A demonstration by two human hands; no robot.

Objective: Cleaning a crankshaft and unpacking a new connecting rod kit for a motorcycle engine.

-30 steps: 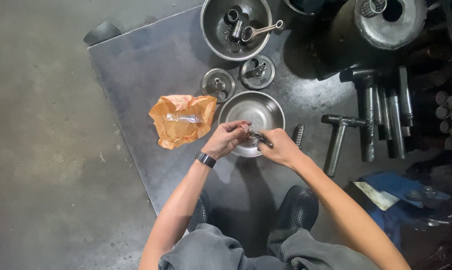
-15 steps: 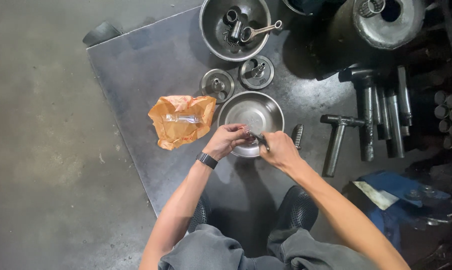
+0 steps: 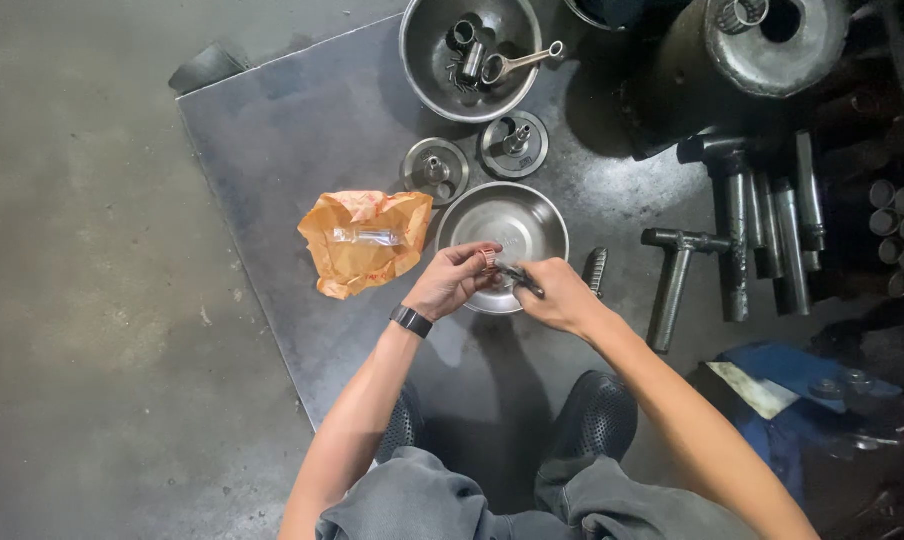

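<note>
My left hand pinches a small ring-shaped metal part over the near rim of an empty steel bowl. My right hand grips a thin dark tool whose tip points at that part. Both hands meet above the bowl, with a dark band on my left wrist. An orange plastic bag with a small clear packet on it lies just left of the bowl.
A dark metal sheet covers the floor. A larger bowl holds sockets and a connecting rod. Two round flanged parts lie between the bowls. T-handle wrenches, bars and a big cylinder are at right. My shoes are below.
My right hand has shifted slightly right and lower, and the tool now points more level at the part. My left hand has stayed over the bowl's rim.
</note>
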